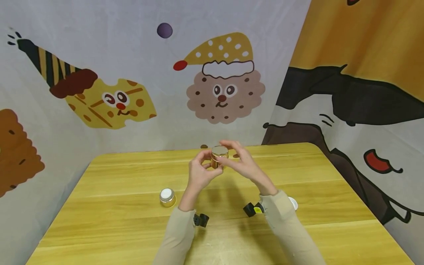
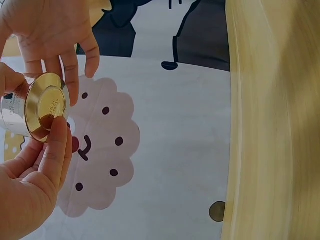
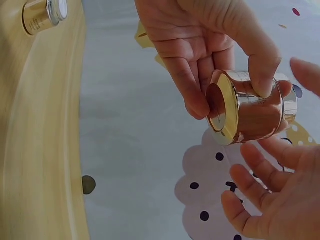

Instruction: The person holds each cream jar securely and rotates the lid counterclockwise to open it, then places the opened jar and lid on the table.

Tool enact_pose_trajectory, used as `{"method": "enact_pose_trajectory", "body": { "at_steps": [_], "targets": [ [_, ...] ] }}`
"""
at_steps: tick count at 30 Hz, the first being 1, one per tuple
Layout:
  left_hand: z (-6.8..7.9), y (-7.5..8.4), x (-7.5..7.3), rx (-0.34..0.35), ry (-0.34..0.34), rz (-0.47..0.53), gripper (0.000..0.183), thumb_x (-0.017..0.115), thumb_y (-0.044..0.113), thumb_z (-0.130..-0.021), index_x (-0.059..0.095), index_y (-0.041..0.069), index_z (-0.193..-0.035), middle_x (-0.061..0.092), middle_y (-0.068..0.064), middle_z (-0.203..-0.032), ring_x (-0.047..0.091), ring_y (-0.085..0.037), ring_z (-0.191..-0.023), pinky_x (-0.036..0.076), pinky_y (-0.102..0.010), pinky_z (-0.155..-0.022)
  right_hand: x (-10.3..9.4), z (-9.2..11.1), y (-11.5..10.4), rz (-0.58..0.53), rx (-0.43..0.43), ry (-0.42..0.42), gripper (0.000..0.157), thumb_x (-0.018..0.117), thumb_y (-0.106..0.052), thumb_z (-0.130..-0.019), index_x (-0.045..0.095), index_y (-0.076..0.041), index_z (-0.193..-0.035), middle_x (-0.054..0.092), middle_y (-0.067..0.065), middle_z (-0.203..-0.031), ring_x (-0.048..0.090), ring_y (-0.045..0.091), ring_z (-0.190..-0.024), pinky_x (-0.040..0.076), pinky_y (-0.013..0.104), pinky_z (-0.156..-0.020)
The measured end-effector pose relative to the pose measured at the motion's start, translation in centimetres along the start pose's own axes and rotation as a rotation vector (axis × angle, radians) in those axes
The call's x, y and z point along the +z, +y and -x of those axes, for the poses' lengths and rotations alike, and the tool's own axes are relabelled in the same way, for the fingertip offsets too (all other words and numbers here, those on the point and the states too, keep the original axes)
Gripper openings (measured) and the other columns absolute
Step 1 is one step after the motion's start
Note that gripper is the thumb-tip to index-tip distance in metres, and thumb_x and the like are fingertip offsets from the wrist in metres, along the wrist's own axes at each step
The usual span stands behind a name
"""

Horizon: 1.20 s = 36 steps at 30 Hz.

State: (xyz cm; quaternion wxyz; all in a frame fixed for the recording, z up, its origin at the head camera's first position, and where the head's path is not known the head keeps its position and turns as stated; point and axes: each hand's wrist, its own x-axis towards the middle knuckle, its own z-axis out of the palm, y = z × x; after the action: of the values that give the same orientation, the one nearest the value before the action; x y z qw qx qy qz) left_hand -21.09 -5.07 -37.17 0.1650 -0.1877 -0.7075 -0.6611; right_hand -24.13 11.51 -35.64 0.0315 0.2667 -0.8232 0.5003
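Observation:
My left hand (image 1: 200, 175) grips a shiny gold cosmetic jar (image 1: 215, 162) above the table, its thumb and fingers on the jar's lower part. The jar's gold base (image 2: 45, 107) faces the left wrist camera, and its silvery top is up in the head view. Around the lid end, my right hand (image 1: 243, 163) has its fingers spread and loosely bent. In the right wrist view, the right hand's fingers (image 3: 260, 170) lie close beside the jar and its thumb stands apart from it. Whether any right fingertip touches the jar is hard to tell.
A second gold jar (image 1: 167, 197) with a white top stands on the wooden table (image 1: 126, 221), left of the left forearm. Beside the right sleeve, a white round piece (image 1: 293, 203) is partly hidden. A cartoon-printed cloth (image 1: 172, 125) hangs behind the table.

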Motion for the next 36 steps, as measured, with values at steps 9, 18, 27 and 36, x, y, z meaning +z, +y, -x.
{"method": "enact_pose_trajectory", "body": {
  "at_steps": [9, 18, 27, 36],
  "targets": [
    [0.0, 0.0, 0.1, 0.007, -0.004, 0.011, 0.033, 0.068, -0.01, -0.071, 0.058, -0.017, -0.102, 0.059, -0.029, -0.091, 0.057, -0.04, -0.085, 0.053, -0.05, -0.073, 0.2, -0.2, 0.2, 0.004, 0.02, 0.054, 0.04, 0.071, -0.019, -0.083, 0.058, -0.007, -0.12, 0.053, 0.009, -0.12, 0.047, 0.025, -0.11, 0.039, 0.047, -0.088],
    [-0.1, -0.1, 0.0, -0.011, 0.001, 0.007, 0.033, 0.068, -0.01, -0.07, 0.058, -0.014, -0.102, 0.059, -0.028, -0.092, 0.057, -0.034, -0.085, 0.054, -0.049, -0.073, 0.1, -0.2, -0.2, -0.06, 0.02, 0.05, 0.04, 0.067, -0.017, -0.087, 0.058, -0.008, -0.125, 0.052, 0.011, -0.124, 0.044, 0.028, -0.114, 0.037, 0.053, -0.092],
    [0.0, -0.4, -0.2, -0.011, 0.028, -0.016, 0.037, 0.069, -0.01, -0.069, 0.058, -0.015, -0.104, 0.061, -0.027, -0.095, 0.057, -0.03, -0.084, 0.055, -0.044, -0.072, -0.2, -0.1, 0.1, -0.229, -0.049, 0.165, 0.037, 0.064, 0.002, -0.085, 0.054, 0.008, -0.12, 0.057, 0.018, -0.114, 0.054, 0.021, -0.101, 0.047, 0.029, -0.083],
    [0.0, -0.4, -0.4, -0.009, 0.057, -0.017, 0.038, 0.07, -0.01, -0.067, 0.058, -0.015, -0.103, 0.061, -0.027, -0.095, 0.056, -0.026, -0.083, 0.055, -0.044, -0.071, -1.1, 1.0, 1.3, -0.312, -0.116, 0.326, 0.036, 0.064, 0.014, -0.077, 0.049, 0.015, -0.11, 0.057, 0.006, -0.104, 0.056, 0.008, -0.09, 0.047, 0.018, -0.076]
  ]
}}
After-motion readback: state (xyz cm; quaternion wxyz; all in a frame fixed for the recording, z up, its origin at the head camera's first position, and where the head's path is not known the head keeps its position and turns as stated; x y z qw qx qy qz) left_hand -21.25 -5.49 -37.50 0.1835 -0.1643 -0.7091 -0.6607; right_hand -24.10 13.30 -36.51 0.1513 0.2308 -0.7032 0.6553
